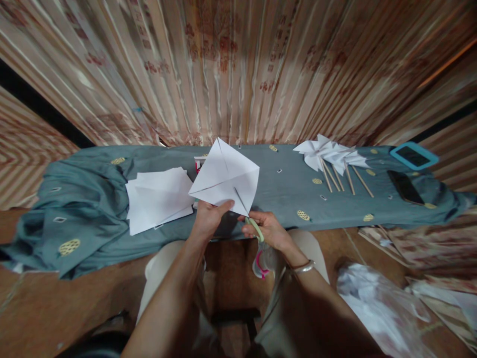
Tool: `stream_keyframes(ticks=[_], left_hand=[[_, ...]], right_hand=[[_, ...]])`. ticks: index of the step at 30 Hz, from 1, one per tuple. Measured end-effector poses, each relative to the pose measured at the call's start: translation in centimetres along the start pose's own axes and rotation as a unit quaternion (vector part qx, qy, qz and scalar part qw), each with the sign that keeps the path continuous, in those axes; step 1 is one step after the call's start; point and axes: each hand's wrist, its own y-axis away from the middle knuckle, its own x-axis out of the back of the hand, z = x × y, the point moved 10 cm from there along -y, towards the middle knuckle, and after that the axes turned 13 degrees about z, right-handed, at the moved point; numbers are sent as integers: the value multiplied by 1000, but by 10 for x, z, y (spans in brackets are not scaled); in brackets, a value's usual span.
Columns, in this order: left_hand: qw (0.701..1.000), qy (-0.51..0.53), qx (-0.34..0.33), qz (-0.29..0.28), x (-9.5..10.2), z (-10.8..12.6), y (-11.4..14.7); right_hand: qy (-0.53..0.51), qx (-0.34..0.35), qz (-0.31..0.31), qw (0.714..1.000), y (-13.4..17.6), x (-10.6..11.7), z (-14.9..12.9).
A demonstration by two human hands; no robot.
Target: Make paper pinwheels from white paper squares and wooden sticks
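Note:
My left hand [213,215] grips the lower edge of a white paper square [225,174], thumb on top. Crossing diagonal lines mark the sheet, which is held up over the table edge with one corner toward me. In my right hand [266,227] is a pair of scissors [255,228] with light green handles. One dark blade lies over the paper, running inward from the near corner; the other blade is hidden beneath. To the left of my hands lies a stack of white paper [162,199]. A small red-and-white box [199,163] is partly hidden behind the square.
On the right of the cloth-covered table [276,199] lie several white paper pinwheels [331,154] with wooden sticks [349,179]. Beyond them are a black phone [405,187] and a blue-framed tablet [414,155]. A clear plastic bag [372,298] sits on the floor at right. A curtain [238,74] hangs behind.

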Motion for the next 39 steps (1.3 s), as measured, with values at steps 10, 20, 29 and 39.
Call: stream_keyframes(ticks=[10,20,29,39], left_hand=[[1000,2,-5,-10,-2,1,1],[1000,-2,-6,-14,-2,0,1],[1000,-5,-10,-10,-1,-1,0],[999,23,5,-23,-5,0,2]], right_hand=[[5,3,-5,1000,-1,0,1],[2,13,8,1000,-2,2,1],[-13,5,9,1000,-2,1,1],[1,-2,-9,1000,1,-2,-2]])
